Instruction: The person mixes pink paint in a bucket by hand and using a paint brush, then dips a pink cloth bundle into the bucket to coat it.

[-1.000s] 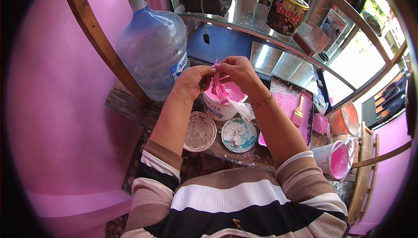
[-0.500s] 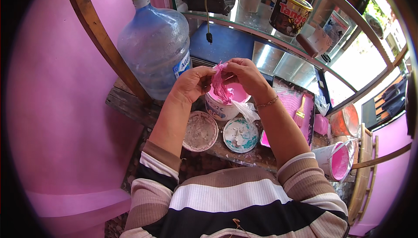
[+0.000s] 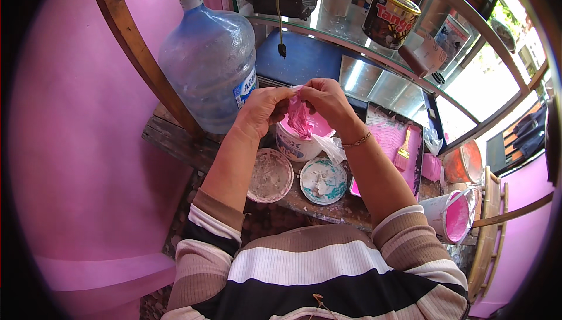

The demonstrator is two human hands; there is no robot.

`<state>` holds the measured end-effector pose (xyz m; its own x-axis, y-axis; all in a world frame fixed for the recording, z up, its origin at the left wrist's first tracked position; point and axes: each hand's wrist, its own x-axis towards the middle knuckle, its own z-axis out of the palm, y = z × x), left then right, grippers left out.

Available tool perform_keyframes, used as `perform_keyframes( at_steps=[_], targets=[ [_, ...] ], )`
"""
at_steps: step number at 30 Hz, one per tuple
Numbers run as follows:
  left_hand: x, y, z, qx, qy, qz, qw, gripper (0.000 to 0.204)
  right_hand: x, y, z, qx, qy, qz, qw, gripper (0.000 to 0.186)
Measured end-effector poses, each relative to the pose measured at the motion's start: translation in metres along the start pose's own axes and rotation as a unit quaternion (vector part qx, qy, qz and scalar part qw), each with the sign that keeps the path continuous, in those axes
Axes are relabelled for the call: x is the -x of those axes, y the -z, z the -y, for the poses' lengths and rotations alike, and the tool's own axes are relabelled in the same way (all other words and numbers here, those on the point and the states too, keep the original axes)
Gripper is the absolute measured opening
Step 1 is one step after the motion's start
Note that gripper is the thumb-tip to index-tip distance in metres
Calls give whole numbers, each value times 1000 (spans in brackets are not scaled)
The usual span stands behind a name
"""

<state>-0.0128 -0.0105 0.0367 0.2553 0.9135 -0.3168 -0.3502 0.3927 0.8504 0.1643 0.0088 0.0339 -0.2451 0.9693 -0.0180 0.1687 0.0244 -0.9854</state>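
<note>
Both my left hand (image 3: 262, 109) and my right hand (image 3: 323, 100) have fingers closed on the top of a crumpled, paint-coated pink plastic bag (image 3: 297, 115), held up over a white tub of pink paint (image 3: 291, 149). A loose white bit of plastic (image 3: 331, 149) hangs over the tub's right side. In front of the tub lie two round lids, one with dried greyish residue (image 3: 267, 176), one with white and turquoise (image 3: 322, 180). To the right, a brush (image 3: 403, 151) rests in a tray of pink paint (image 3: 386, 132).
A large blue water jug (image 3: 208, 68) stands left beside a wooden post (image 3: 137, 62) and pink wall. A glass shelf (image 3: 328, 21) with a tin (image 3: 389, 18) is behind. A bucket with pink inside (image 3: 436, 214) and an orange one (image 3: 462, 165) stand right, all on a wooden bench (image 3: 175, 147).
Since a second ago my fingers have shifted slightly at the bag's top and now cover more of it. The view has moved slightly; the containers stand as before.
</note>
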Motion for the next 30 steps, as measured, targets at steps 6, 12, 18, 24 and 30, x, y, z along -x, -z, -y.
perform_keyframes(
  at_steps=[6, 12, 18, 24, 30],
  targets=[
    [-3, 1, 1, -129, -69, -14, 989, 11, 5, -6, 2, 86, 40, -10, 995, 24],
    [-4, -8, 6, -196, -129, -80, 969, 10, 11, -5, 6, 169, 78, -40, 982, 28],
    [0, -12, 7, -104, -126, -112, 980, 11, 12, -1, 10, 161, 77, -24, 984, 26],
    [-4, -9, 11, -119, -149, -52, 980, 8, 9, 1, 15, 68, -2, 35, 997, 22],
    [-1, -9, 8, -108, -121, -42, 986, 4, 8, 2, 16, 53, 9, 52, 997, 20]
  ],
)
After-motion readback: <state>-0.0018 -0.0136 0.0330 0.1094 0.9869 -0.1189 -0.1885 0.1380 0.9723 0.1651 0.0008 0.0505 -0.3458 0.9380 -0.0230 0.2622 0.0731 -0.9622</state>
